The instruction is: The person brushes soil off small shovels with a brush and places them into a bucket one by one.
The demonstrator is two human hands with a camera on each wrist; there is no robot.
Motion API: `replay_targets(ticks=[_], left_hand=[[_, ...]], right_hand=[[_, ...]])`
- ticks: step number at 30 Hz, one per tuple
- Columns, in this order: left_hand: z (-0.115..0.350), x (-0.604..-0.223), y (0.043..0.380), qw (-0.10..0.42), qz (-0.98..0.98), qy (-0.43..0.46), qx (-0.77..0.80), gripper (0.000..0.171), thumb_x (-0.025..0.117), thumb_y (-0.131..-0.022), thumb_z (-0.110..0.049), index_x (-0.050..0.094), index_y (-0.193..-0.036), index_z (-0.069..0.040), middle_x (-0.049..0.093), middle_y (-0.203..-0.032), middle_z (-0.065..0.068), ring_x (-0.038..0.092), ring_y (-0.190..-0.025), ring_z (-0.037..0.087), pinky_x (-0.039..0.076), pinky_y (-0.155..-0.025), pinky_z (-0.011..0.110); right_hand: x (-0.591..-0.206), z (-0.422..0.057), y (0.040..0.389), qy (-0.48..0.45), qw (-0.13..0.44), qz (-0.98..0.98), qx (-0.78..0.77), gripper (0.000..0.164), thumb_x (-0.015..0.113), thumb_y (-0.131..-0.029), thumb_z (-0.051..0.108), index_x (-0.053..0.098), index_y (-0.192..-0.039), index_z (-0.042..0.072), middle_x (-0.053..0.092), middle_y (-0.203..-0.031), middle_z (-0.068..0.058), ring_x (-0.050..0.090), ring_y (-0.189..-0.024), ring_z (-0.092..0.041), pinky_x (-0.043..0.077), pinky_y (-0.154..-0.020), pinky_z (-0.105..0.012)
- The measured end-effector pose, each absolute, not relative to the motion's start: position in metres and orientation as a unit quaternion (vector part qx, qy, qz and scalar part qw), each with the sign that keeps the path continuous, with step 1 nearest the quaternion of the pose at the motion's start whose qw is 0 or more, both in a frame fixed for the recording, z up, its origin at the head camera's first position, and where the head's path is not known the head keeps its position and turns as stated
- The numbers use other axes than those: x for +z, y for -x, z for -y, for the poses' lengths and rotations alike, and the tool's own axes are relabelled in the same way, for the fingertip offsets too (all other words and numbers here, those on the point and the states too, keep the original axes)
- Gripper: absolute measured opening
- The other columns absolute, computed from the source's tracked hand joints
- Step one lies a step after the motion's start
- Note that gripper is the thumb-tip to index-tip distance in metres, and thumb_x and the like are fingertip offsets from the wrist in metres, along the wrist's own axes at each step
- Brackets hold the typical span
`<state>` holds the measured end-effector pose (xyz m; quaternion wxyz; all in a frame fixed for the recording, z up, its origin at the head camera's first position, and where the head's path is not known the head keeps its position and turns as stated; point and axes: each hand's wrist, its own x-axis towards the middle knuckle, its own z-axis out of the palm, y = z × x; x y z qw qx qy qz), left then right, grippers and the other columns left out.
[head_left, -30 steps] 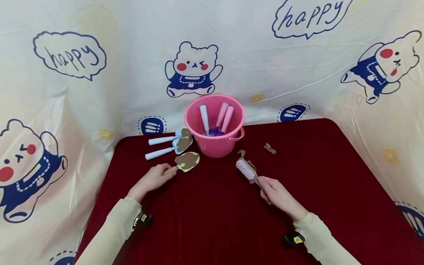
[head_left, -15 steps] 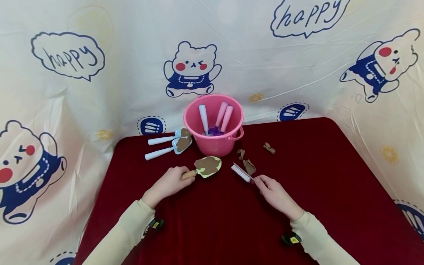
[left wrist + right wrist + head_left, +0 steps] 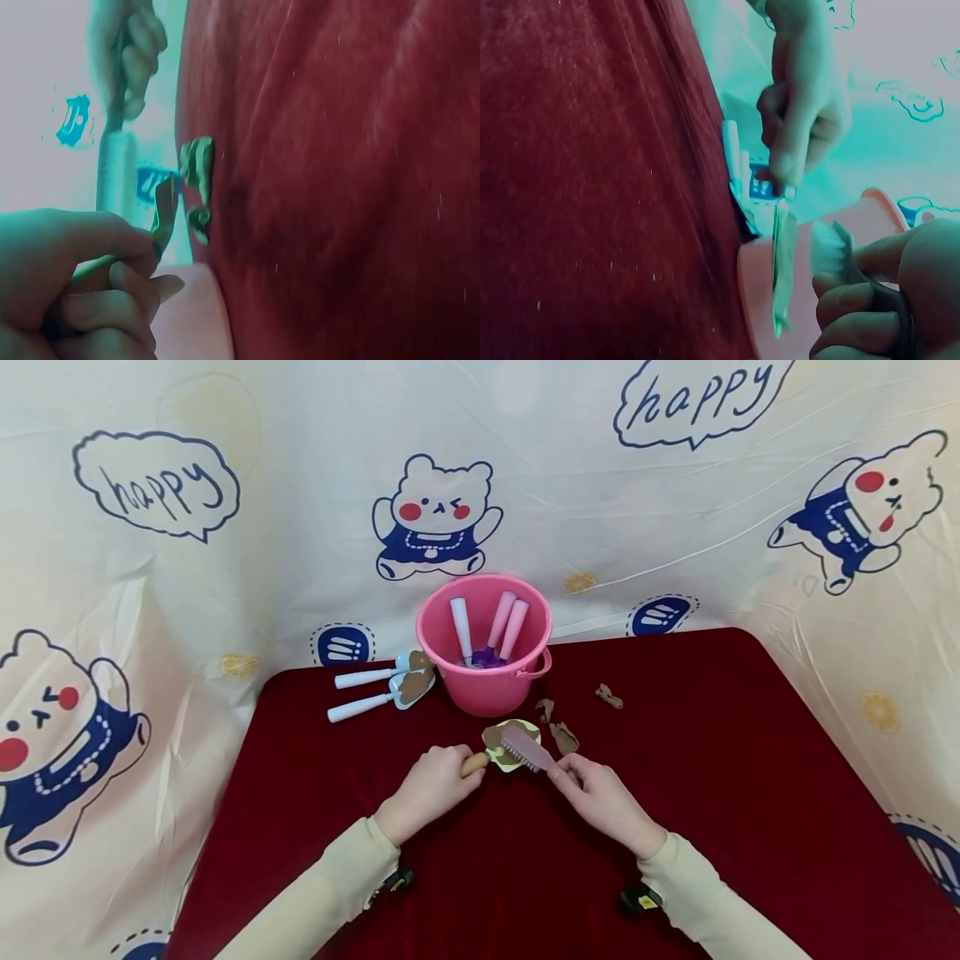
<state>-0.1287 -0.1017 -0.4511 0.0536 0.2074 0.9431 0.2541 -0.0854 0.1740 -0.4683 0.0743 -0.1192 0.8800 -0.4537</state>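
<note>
My left hand (image 3: pixel 429 789) grips the wooden handle of a small trowel (image 3: pixel 474 765), whose pale green blade carries a layer of brown, clay-like stuff. In my right hand (image 3: pixel 603 800) is a brush (image 3: pixel 531 748) with a mauve back and white bristles, held by its handle. Seen from the head, the brush overlaps the trowel's blade, bristles toward it. The right wrist view shows a narrow gap between the brush (image 3: pixel 829 249) and the trowel (image 3: pixel 781 262). The brush hides part of the blade.
Behind the hands stands a pink bucket (image 3: pixel 491 692) with several handled tools inside. Two blue-white hand shovels (image 3: pixel 362 706) bearing brown stuff lie to its left. Brown clay-like scraps (image 3: pixel 564 738) lie right of the trowel, with another scrap (image 3: pixel 609 696) farther right on the red cloth (image 3: pixel 495 885).
My left hand has carried the trowel rightward from beside the shovels to in front of the bucket. The brush has shifted left and turned, its bristles now facing the blade.
</note>
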Motion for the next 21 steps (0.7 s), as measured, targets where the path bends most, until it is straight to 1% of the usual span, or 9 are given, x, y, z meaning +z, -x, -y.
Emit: replay_targets(ticks=[3, 9, 13, 18, 21], left_hand=[[0.093, -0.454, 0.125, 0.037, -0.943, -0.222, 0.246, 0.029, 0.074, -0.095, -0.019, 0.056, -0.074, -0.012, 0.038, -0.06, -0.005, 0.042, -0.052, 0.011, 0.042, -0.049, 0.029], [0.084, -0.453, 0.119, 0.047, -0.931, -0.236, 0.274, 0.028, 0.072, -0.097, -0.016, 0.054, -0.076, -0.012, 0.036, -0.061, -0.006, 0.039, -0.05, 0.008, 0.039, -0.046, 0.024], [0.085, -0.451, 0.119, 0.049, -0.93, -0.219, 0.291, 0.032, 0.071, -0.098, -0.017, 0.052, -0.074, -0.012, 0.036, -0.061, -0.006, 0.04, -0.049, 0.007, 0.038, -0.046, 0.022], [0.087, -0.452, 0.119, 0.043, -0.931, -0.217, 0.292, 0.031, 0.072, -0.098, -0.017, 0.052, -0.074, -0.013, 0.037, -0.06, -0.005, 0.041, -0.049, 0.008, 0.039, -0.046, 0.023], [0.086, -0.455, 0.119, 0.049, -0.93, -0.221, 0.29, 0.034, 0.072, -0.097, -0.015, 0.049, -0.072, -0.013, 0.035, -0.061, -0.005, 0.039, -0.049, 0.008, 0.038, -0.046, 0.023]], right_hand=[[-0.467, -0.166, 0.086, 0.141, 0.07, -0.878, -0.453, 0.024, 0.058, -0.108, 0.03, 0.067, -0.099, 0.01, 0.043, -0.062, 0.01, 0.036, -0.05, -0.003, 0.034, -0.048, -0.022], [-0.47, -0.159, 0.086, 0.155, 0.051, -0.89, -0.427, 0.019, 0.061, -0.107, 0.027, 0.061, -0.091, 0.016, 0.041, -0.062, 0.012, 0.036, -0.051, -0.001, 0.034, -0.048, -0.021], [-0.474, -0.162, 0.086, 0.136, 0.038, -0.904, -0.404, 0.019, 0.061, -0.107, 0.026, 0.061, -0.091, 0.014, 0.041, -0.061, 0.011, 0.034, -0.05, -0.001, 0.033, -0.048, -0.022], [-0.475, -0.164, 0.085, 0.116, 0.03, -0.907, -0.404, 0.019, 0.06, -0.107, 0.025, 0.061, -0.092, 0.014, 0.041, -0.059, 0.01, 0.033, -0.048, -0.001, 0.033, -0.047, -0.022], [-0.474, -0.163, 0.085, 0.126, 0.033, -0.899, -0.417, 0.018, 0.061, -0.107, 0.026, 0.062, -0.093, 0.015, 0.042, -0.06, 0.011, 0.034, -0.049, -0.001, 0.033, -0.047, -0.022]])
